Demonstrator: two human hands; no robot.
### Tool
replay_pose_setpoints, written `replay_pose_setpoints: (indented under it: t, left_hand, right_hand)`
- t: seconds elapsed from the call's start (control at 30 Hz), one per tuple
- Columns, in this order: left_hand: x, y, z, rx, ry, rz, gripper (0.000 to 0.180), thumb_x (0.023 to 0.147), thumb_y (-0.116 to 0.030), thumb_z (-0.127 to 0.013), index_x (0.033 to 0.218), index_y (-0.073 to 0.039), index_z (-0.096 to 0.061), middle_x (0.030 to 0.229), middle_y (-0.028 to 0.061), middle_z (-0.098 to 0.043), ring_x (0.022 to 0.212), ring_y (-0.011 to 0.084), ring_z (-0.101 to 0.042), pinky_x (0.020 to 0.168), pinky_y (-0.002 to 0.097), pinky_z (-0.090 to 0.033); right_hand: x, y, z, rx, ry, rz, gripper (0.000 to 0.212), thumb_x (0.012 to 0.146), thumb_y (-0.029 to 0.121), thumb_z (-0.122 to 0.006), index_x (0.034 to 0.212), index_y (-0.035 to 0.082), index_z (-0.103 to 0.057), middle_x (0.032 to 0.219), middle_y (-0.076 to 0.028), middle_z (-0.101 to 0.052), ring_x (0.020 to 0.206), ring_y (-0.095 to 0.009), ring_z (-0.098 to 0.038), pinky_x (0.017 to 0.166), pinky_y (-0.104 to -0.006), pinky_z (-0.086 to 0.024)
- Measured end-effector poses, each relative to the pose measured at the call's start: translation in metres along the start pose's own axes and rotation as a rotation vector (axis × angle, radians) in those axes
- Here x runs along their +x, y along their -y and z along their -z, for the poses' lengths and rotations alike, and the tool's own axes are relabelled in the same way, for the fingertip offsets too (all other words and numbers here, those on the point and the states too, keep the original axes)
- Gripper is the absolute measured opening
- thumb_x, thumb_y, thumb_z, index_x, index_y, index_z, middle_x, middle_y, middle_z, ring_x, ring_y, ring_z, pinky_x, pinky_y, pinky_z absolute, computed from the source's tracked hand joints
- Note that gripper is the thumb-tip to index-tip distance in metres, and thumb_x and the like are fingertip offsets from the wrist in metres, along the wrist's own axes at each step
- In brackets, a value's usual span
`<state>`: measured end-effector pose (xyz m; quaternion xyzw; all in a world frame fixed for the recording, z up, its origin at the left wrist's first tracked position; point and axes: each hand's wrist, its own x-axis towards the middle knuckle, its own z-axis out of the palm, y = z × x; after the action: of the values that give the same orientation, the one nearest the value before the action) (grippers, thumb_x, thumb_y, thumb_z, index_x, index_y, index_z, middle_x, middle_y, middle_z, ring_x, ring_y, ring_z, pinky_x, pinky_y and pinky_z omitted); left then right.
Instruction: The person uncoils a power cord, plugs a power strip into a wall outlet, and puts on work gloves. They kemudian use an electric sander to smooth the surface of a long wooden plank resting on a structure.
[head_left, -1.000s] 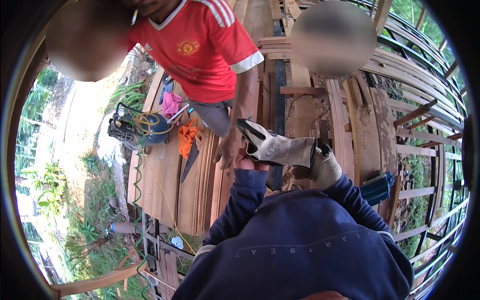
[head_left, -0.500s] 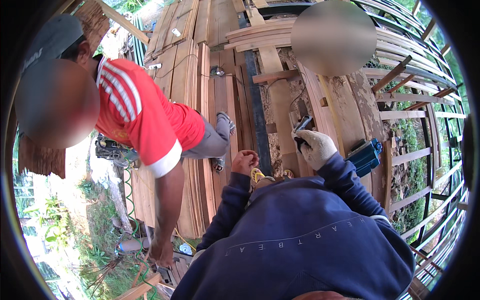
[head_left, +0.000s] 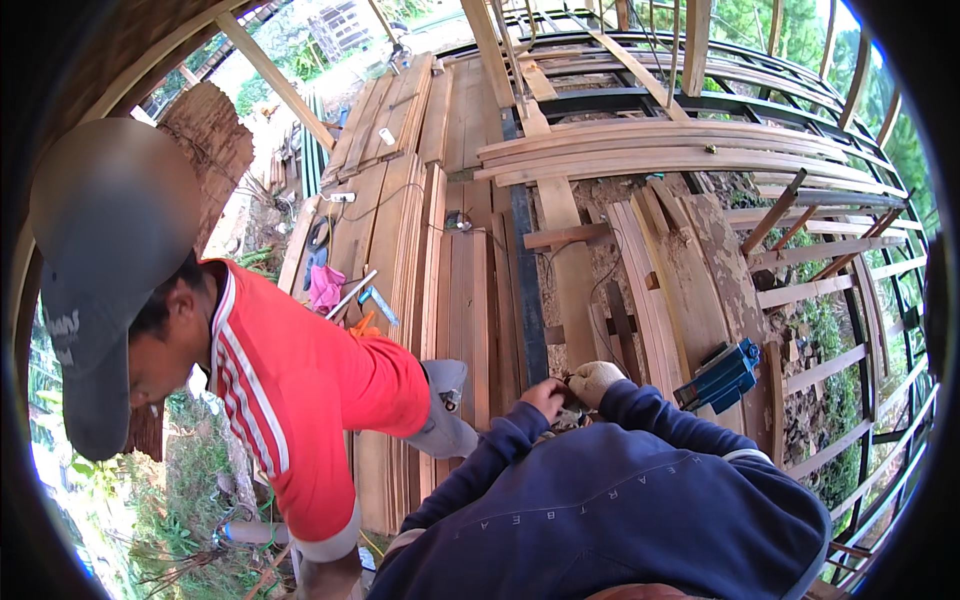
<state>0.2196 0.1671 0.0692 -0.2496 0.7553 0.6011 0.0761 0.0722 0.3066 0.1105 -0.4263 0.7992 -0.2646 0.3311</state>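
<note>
My bare left hand and my gloved right hand meet close in front of my body at waist height. The left fingers are closed and bent toward the right hand. A pale work glove covers the right hand, its fingers curled inward. Something small and dark shows between the two hands, too small and covered to name. Beneath them lie brown planks, and a blue boxy machine sits on boards to the right of my right forearm.
A co-worker in a red shirt bends at my left. Stacked boards run ahead, crossed by long timbers. A black beam lies between planks. Cables trail over the wood. Gaps in the framing show ground at right.
My right hand, which held a dark metal hand tool out in front, has come in beside my left hand. The view has tilted up. The co-worker's head and shoulders sit lower in the picture.
</note>
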Motion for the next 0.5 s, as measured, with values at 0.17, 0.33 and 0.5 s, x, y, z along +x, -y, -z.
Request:
replay_pose_setpoints:
  t: [0.17, 0.33, 0.5]
  left_hand:
    - [-0.011, -0.017, -0.006, 0.719, 0.136, 0.199, 0.04, 0.103, -0.031, -0.049, 0.134, -0.012, -0.065, 0.127, 0.0244, -0.07, 0.119, 0.0418, -0.067, 0.099, 0.0527, -0.054]
    - [-0.01, -0.036, -0.001, 0.792, 0.145, 0.327, 0.04, 0.103, -0.032, -0.048, 0.133, -0.012, -0.067, 0.129, 0.0223, -0.07, 0.121, 0.0401, -0.067, 0.102, 0.0527, -0.054]
    - [0.008, -0.002, -0.005, 0.837, 0.172, 0.266, 0.038, 0.101, -0.033, -0.052, 0.124, -0.01, -0.072, 0.129, 0.02, -0.07, 0.119, 0.0403, -0.068, 0.101, 0.0513, -0.054]
  right_hand:
    - [-0.008, -0.002, -0.019, -0.055, -0.009, 0.1, 0.03, 0.094, 0.035, -0.061, 0.094, 0.01, -0.078, 0.094, -0.019, -0.075, 0.091, -0.04, -0.072, 0.082, -0.0465, -0.058]
    - [-0.007, 0.011, -0.02, -0.146, -0.027, 0.19, 0.027, 0.092, 0.033, -0.065, 0.097, 0.01, -0.077, 0.091, -0.019, -0.074, 0.088, -0.042, -0.071, 0.08, -0.0479, -0.058]
    - [-0.015, 0.02, -0.013, -0.174, 0.103, 0.14, 0.034, 0.092, 0.037, -0.058, 0.099, 0.009, -0.077, 0.097, -0.021, -0.075, 0.096, -0.042, -0.072, 0.086, -0.0493, -0.057]
